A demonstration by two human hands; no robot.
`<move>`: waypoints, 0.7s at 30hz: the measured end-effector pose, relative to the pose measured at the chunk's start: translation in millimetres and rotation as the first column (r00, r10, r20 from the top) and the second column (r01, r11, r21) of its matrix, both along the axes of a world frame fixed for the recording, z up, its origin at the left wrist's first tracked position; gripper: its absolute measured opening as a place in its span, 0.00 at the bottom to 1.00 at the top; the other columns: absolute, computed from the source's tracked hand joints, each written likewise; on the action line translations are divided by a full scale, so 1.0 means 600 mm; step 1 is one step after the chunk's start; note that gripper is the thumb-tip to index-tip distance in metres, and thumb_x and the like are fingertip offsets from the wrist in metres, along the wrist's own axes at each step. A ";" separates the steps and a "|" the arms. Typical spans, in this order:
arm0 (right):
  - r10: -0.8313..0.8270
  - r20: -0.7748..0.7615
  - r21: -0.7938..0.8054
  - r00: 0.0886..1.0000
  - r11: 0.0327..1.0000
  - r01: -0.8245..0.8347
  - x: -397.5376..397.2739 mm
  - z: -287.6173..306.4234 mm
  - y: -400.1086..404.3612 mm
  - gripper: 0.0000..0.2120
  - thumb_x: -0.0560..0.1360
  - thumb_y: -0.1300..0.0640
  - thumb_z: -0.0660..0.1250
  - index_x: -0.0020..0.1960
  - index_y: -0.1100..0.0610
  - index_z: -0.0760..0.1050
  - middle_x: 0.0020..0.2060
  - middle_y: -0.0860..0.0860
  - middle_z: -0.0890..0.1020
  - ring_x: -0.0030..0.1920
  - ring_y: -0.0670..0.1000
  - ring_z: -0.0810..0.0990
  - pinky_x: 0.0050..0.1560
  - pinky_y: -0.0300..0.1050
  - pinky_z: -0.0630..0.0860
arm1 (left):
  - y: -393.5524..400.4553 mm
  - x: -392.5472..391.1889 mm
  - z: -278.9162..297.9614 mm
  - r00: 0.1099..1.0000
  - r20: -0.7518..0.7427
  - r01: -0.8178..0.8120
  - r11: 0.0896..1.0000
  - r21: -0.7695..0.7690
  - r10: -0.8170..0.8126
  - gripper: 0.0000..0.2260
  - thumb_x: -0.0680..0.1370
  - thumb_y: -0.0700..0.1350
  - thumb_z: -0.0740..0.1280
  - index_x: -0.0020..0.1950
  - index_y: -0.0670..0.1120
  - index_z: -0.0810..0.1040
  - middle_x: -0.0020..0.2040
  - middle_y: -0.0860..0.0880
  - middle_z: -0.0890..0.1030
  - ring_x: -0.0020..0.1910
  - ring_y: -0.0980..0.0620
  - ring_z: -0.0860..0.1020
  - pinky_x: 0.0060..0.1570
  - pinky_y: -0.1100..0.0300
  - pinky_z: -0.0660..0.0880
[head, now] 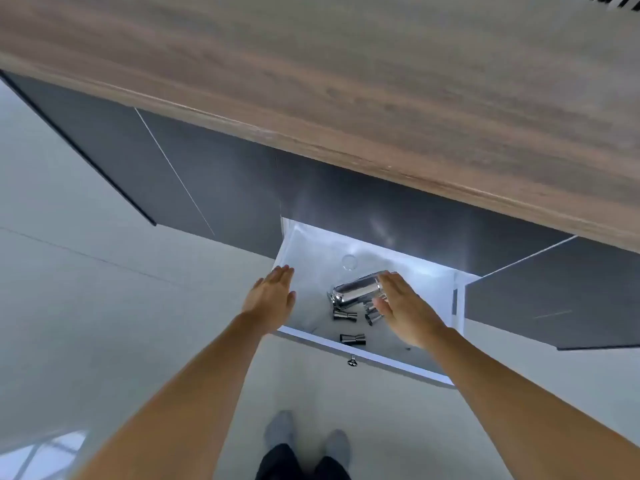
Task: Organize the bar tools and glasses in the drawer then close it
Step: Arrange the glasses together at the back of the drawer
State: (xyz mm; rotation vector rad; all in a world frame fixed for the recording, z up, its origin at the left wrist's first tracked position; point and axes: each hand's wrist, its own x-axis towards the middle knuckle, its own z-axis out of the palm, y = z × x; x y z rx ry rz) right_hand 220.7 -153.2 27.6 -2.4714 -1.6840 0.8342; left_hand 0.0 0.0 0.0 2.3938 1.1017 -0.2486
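Observation:
A white drawer (311,332) stands pulled out under the wooden counter, lit from inside. A shiny steel cocktail shaker (356,289) lies on its side in the middle. Small steel jiggers lie around it: one (344,315) just below the shaker, one (352,339) near the front wall, others (373,315) partly behind my right hand. A clear glass (349,262) stands further back. My left hand (272,299) hovers flat over the drawer's left edge, holding nothing. My right hand (403,308) is spread over the shaker's right end, fingers apart.
The wooden counter (381,81) overhangs the dark grey cabinet fronts (194,174). The drawer front has a small metal knob (352,360). A second grey front (554,296) sits to the right. My feet (306,438) stand on the pale floor below.

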 end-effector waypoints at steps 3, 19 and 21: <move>-0.052 -0.012 -0.035 0.999 0.998 0.051 0.019 -0.075 0.010 0.26 0.82 0.49 0.52 0.76 0.60 0.53 0.76 0.55 0.58 0.77 0.54 0.55 0.73 0.49 0.60 | 0.006 0.003 -0.087 0.998 -0.044 -0.045 0.998 -0.050 0.042 0.24 0.81 0.45 0.56 0.77 0.42 0.58 0.77 0.45 0.62 0.76 0.47 0.62 0.72 0.54 0.62; -0.127 -0.038 0.097 0.991 0.987 0.130 0.073 -0.412 0.190 0.26 0.79 0.55 0.62 0.74 0.56 0.57 0.73 0.58 0.64 0.72 0.59 0.64 0.71 0.56 0.65 | 0.076 0.104 -0.460 0.943 -0.017 -0.332 0.939 -0.090 0.331 0.28 0.81 0.43 0.59 0.78 0.44 0.50 0.79 0.45 0.53 0.77 0.45 0.54 0.66 0.48 0.69; -0.110 -0.027 0.098 0.994 0.989 0.112 0.076 -0.442 0.213 0.27 0.78 0.56 0.62 0.74 0.55 0.58 0.73 0.57 0.64 0.72 0.59 0.64 0.70 0.55 0.64 | 0.081 0.114 -0.488 0.935 -0.021 -0.354 0.932 -0.078 0.354 0.28 0.80 0.43 0.59 0.78 0.44 0.50 0.77 0.43 0.55 0.75 0.43 0.57 0.64 0.47 0.71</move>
